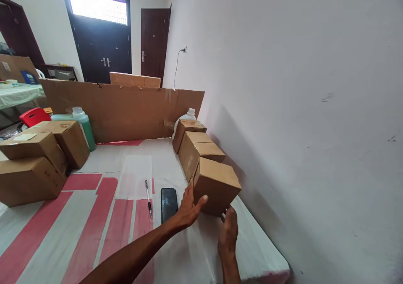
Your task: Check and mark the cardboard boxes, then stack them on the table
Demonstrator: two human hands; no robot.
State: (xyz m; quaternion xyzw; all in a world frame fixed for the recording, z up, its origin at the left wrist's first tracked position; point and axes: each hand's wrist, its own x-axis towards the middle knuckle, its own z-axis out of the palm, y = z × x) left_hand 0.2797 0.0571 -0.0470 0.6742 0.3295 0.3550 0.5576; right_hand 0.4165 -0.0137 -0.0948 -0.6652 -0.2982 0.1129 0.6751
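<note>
A small closed cardboard box (217, 183) sits at the near end of a row of three brown boxes along the wall on the right of the table. My left hand (189, 208) presses against its left face, thumb on the front. My right hand (228, 229) reaches under its near bottom edge, fingers curled against the box. The box looks slightly tilted. Behind it are the middle box (201, 149) and the far box (190, 128).
A black phone (169, 202) and a pen (147, 196) lie left of my hands, by a white sheet (135, 175). Stacked boxes (37, 158) and a green bottle (83, 124) stand at left. A cardboard panel (126, 108) closes the table's far side; a white bottle (189, 115) stands at its right end.
</note>
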